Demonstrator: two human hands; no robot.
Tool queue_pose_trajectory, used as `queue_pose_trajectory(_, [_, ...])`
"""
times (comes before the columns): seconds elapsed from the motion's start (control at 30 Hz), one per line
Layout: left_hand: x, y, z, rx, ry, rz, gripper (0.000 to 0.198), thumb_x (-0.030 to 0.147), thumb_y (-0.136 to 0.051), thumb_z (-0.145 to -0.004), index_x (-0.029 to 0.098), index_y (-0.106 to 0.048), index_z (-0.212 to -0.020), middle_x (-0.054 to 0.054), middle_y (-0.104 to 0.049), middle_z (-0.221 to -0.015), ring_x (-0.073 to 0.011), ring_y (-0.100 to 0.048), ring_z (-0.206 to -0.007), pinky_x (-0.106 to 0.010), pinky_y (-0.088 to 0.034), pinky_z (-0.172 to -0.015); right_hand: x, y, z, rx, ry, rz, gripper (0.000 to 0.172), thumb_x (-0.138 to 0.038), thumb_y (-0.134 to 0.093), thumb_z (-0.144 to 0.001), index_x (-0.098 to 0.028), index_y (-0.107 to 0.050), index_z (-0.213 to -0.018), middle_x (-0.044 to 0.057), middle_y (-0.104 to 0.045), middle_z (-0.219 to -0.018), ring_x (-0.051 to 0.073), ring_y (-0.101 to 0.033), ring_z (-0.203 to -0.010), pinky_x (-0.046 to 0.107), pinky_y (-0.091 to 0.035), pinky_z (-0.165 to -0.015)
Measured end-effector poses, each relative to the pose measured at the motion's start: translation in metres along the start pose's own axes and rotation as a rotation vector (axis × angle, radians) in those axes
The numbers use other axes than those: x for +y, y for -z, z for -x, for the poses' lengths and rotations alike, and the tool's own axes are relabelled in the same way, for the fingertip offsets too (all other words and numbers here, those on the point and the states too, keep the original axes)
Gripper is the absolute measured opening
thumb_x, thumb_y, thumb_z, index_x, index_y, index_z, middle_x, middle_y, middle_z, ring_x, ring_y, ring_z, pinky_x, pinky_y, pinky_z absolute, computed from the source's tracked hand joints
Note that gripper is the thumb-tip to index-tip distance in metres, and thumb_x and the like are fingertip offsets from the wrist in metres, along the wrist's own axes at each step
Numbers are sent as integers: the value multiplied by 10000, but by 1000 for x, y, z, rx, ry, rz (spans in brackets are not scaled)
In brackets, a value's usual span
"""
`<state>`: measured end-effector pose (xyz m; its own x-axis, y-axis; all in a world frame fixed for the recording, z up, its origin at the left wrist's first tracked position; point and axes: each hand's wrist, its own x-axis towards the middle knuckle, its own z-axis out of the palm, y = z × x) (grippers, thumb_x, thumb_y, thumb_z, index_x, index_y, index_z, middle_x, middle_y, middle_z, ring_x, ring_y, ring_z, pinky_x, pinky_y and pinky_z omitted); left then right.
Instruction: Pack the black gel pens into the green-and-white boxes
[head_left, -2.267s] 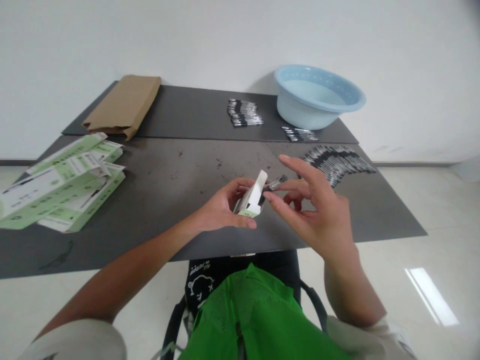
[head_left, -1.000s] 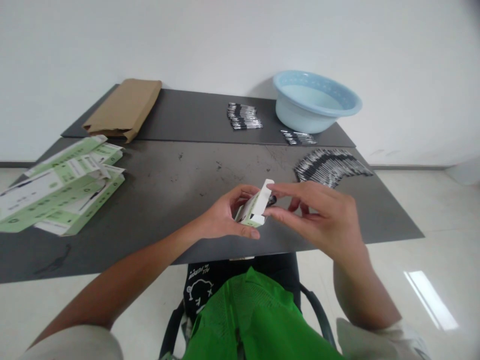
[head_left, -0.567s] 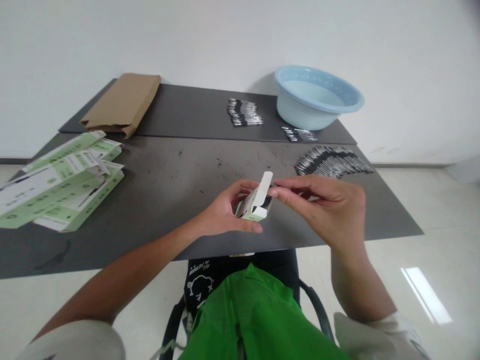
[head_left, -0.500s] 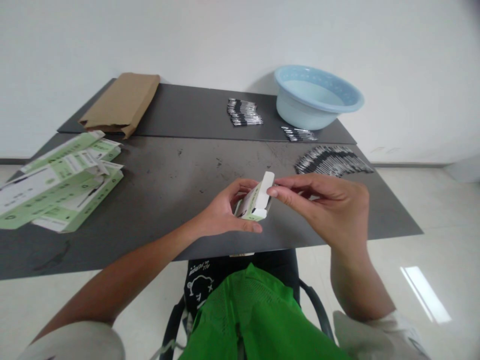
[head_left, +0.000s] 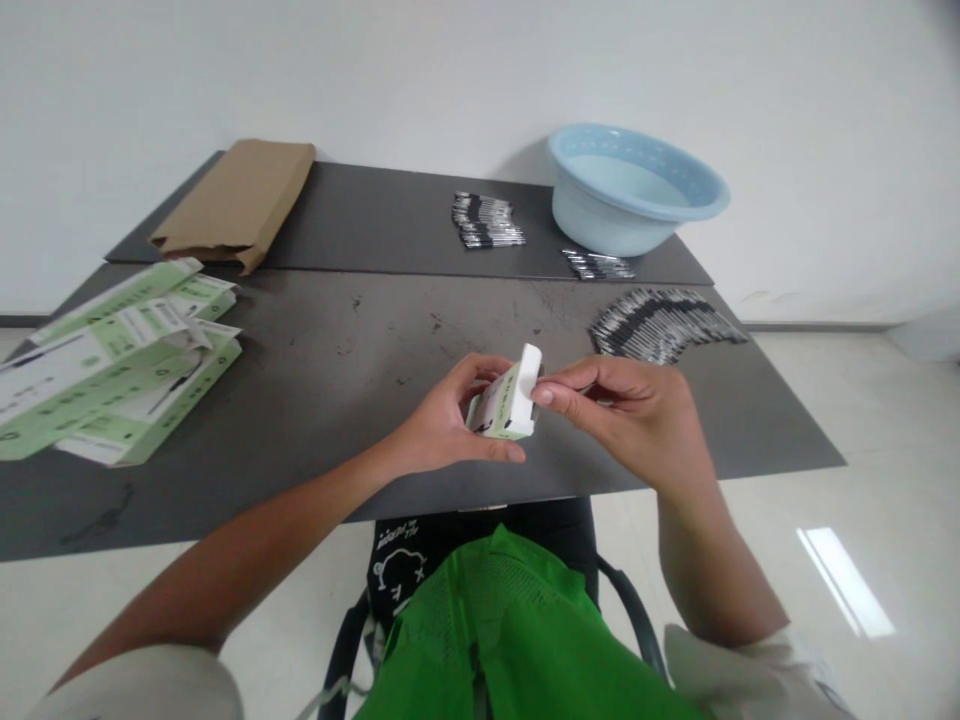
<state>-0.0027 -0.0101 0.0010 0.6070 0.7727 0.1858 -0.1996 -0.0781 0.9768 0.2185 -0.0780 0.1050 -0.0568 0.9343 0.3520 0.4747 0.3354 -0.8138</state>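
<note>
A small white-and-green carton [head_left: 501, 405] is held tilted over the front part of the table, its end pointing right. My left hand [head_left: 465, 415] wraps around it from the left, thumb along the near side. At the right end a white flap stands up. My right hand [head_left: 619, 405] is closed there, thumb and forefinger pinched at the flap's edge. Its other fingers are curled, and the inside of the carton is hidden from me. Beyond the right hand, many black-and-silver pens [head_left: 660, 325] lie in a fanned row.
Flattened or empty green-and-white cartons [head_left: 135, 360] are piled at the left. A brown paper bag [head_left: 240, 200] lies at the back left. Two smaller groups of pens [head_left: 487, 220] lie near a light blue basin [head_left: 634, 190] at the back right of the dark table [head_left: 337, 400].
My right hand has turned slightly and its wrist has shifted left, with the fingertips staying at the carton's flap end. The left hand keeps its hold on the carton.
</note>
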Motion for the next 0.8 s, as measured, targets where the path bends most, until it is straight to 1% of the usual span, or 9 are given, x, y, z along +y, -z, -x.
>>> queue_pose_trajectory(0.07, [1,0,0,-9,-3,-16,827,350,-1105,-623,287,-642,-1304,-97,-679,-1384,-349,-650,-1342,-560,-465,-1187,-1,3,0,-20,15,46,105,-404,-895,-957,-300,-888,-941,-33,-875,-879,122,-777,-691,225,-583,-603])
queue_pose_trajectory(0.17, [2,1,1,-27,-17,2,831,337,-1102,-629,293,-636,-1315,-95,-682,-1382,-352,-659,-1333,-534,-492,-1144,-2,6,0,-13,104,144,93,-377,-867,-986,-309,-886,-1047,-37,-878,-918,121,-770,-697,237,-595,-623])
queue_pose_trajectory(0.27, [0,2,1,-24,-19,13,842,322,-1101,-632,303,-633,-1332,-86,-680,-1382,-352,-655,-1343,-520,-497,-1134,0,7,0,-12,227,196,160,-307,-857,-996,-317,-878,-1155,-28,-892,-1042,140,-809,-795,259,-636,-702])
queue_pose_trajectory(0.33, [-2,3,1,-22,-3,7,855,322,-1103,-625,307,-633,-1339,-83,-674,-1379,-348,-658,-1333,-523,-501,-1133,3,9,-1,-53,300,181,189,-246,-852,-995,-317,-878,-1168,-29,-893,-1077,145,-829,-853,262,-656,-757])
queue_pose_trajectory(0.4, [-2,3,1,-31,7,6,861,328,-1107,-616,304,-638,-1339,-88,-670,-1389,-354,-654,-1345,-544,-492,-1158,5,12,-2,-104,332,143,202,-208,-853,-989,-307,-880,-1163,-27,-893,-1093,150,-844,-906,260,-666,-798])
queue_pose_trajectory(0.5, [1,2,1,-51,7,7,863,324,-1109,-610,304,-646,-1338,-93,-678,-1401,-368,-641,-1386,-580,-458,-1218,1,15,-6,-116,314,118,176,-214,-871,-974,-296,-886,-1129,-27,-895,-1073,149,-848,-904,252,-659,-791])
queue_pose_trajectory(0.67, [5,0,1,-4,-21,0,852,319,-1109,-609,307,-647,-1324,-63,-702,-1333,-348,-662,-1350,-584,-440,-1245,-3,6,-6,4,207,183,98,-327,-880,-973,-337,-891,-1071,-34,-888,-985,157,-803,-763,286,-625,-673])
queue_pose_trajectory(0.73, [3,0,1,0,-25,7,839,321,-1105,-618,300,-646,-1320,-69,-695,-1348,-347,-654,-1360,-589,-434,-1249,0,1,-3,31,167,199,76,-352,-858,-989,-333,-885,-1057,-22,-886,-983,174,-796,-759,315,-628,-677])
queue_pose_trajectory(0.8, [2,0,2,-5,-9,11,836,323,-1104,-623,295,-645,-1321,-79,-687,-1363,-347,-652,-1355,-593,-437,-1244,3,-4,0,36,151,194,50,-328,-830,-1001,-309,-871,-1024,-13,-884,-981,179,-792,-754,331,-630,-686])
